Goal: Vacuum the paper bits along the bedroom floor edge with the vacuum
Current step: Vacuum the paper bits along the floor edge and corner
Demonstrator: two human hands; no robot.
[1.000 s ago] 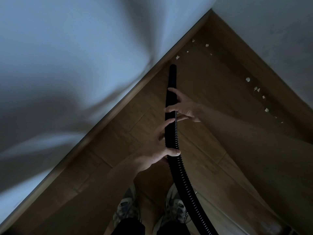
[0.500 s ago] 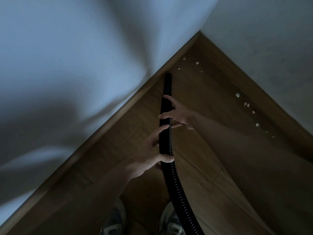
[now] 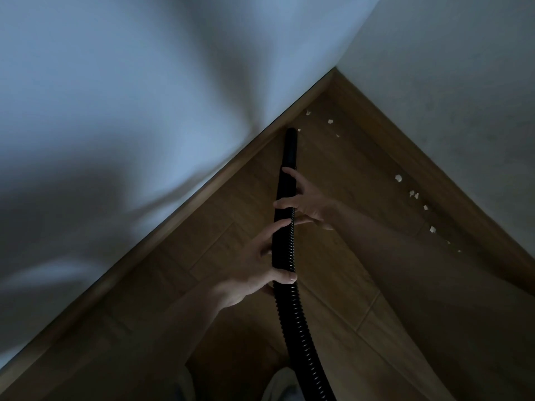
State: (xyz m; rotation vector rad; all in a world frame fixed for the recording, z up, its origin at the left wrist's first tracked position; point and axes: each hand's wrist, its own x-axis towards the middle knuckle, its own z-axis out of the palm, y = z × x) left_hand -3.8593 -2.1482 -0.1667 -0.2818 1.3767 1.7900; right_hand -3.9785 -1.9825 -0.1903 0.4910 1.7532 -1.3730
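Black vac hose (image 3: 292,314) runs from bottom centre toward the room corner. Its nozzle (image 3: 291,146) lies just beside the left skirting (image 3: 220,176); can't tell if it touches the wood floor (image 3: 231,241). Left grip (image 3: 254,273) wraps the ribbed part, thumb across the top. Right grip (image 3: 309,204) sits just ahead, fingers curled over the smooth tube. Paper bits (image 3: 330,121): one just beside the nozzle tip, a few nearer the corner, and more strung along the right skirting, well apart from the nozzle. Pale walls (image 3: 144,111) on both sides.

Dim, heavy shadows, wide-angle warp at edges.
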